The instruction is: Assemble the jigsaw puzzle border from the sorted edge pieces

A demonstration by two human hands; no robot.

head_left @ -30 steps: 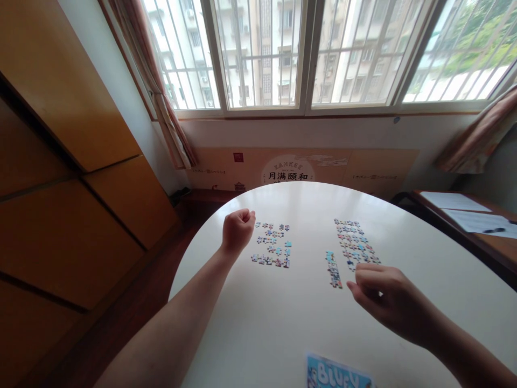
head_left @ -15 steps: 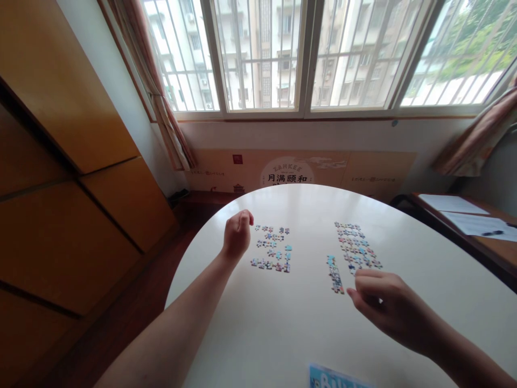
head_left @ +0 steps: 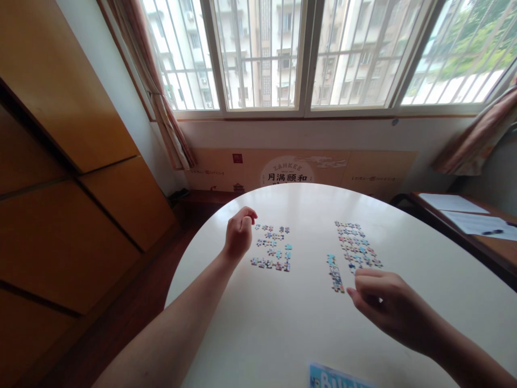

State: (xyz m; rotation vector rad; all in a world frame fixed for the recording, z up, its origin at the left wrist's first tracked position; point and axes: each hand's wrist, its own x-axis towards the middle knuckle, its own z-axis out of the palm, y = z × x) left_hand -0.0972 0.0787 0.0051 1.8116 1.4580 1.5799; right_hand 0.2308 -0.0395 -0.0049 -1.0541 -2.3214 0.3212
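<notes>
Several small jigsaw pieces (head_left: 269, 263) lie in loose rows on the white round table (head_left: 258, 323), left of its middle. Just left of their top row, my left hand (head_left: 239, 233) is closed, fingers curled; whatever may be inside them is hidden. To the right stands a block of puzzle pieces (head_left: 355, 242) in close rows, with a narrow strip of joined pieces (head_left: 335, 274) beside it. My right hand (head_left: 388, 302) rests at the near end of that block, fingers loosely curled and thumb beside the strip. No piece shows in it.
At the table's near edge lies a blue printed card or box (head_left: 339, 377), partly cut off. A brown desk with paper sheets (head_left: 479, 223) stands at the right. Wooden cabinets (head_left: 100, 231) are on the left, and a barred window (head_left: 262, 54) is ahead.
My left hand has shifted slightly right and up, and its index finger reaches out a little more. The right hand and the puzzle pieces look unchanged.
</notes>
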